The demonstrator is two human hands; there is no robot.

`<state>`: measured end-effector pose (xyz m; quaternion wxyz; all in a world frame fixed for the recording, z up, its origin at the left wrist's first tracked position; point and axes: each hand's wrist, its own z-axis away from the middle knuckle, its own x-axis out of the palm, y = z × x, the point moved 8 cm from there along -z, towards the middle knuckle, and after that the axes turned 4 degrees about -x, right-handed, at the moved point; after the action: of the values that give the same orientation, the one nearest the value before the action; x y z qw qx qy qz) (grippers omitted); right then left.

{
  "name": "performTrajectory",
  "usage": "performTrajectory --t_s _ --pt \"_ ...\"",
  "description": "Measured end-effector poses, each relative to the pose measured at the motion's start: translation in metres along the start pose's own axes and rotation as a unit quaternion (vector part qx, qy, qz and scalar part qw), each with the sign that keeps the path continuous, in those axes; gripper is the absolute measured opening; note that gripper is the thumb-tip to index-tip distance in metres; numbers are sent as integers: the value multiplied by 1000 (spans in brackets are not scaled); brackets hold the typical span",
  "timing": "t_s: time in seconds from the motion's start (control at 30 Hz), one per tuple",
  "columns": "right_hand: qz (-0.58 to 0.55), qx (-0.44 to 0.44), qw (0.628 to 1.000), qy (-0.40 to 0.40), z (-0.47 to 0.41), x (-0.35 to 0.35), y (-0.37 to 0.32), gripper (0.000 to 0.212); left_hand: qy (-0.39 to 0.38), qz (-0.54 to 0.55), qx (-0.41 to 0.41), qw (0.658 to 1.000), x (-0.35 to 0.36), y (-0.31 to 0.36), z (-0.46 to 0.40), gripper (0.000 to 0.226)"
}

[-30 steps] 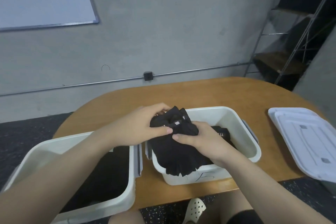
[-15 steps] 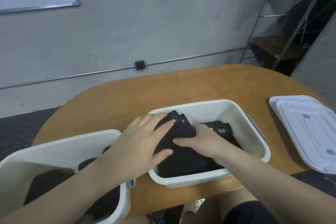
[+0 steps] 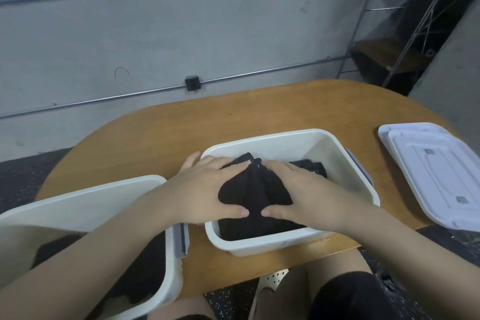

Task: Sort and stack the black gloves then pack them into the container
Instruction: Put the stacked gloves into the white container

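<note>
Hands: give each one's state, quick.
Left hand: open, pressing flat on the black fabric gloves.
Right hand: open, pressing the same stack.

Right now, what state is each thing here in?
Left hand: open, pressing the gloves.
Right hand: open, pressing the gloves.
Black gloves: stacked inside the container.
Container: uncovered, on the table.
Left bin: uncovered, dark items inside.
Lids: off, lying flat.
</note>
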<state>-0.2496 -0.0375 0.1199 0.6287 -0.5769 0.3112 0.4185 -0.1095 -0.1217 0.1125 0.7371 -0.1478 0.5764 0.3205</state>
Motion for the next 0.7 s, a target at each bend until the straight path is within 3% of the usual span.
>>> performTrajectory --t_s 0.07,0.23,0.4,0.5,0.7 --pt "64 -34 997 -6 0 -1 -4 92 -13 -21 -7 1000 2 2 -5 98" --pt "73 -37 992 -91 -12 18 2 81 -27 -118 -27 992 10 9 -13 107" --pt "23 -39 997 -62 -14 20 11 80 -8 -124 -33 992 7 15 -12 107" --pt "-38 -32 999 4 -1 1 20 66 38 -56 -35 997 -1 13 -2 94" --pt "-53 -53 960 268 79 -59 52 40 102 2 -57 993 -18 45 23 65"
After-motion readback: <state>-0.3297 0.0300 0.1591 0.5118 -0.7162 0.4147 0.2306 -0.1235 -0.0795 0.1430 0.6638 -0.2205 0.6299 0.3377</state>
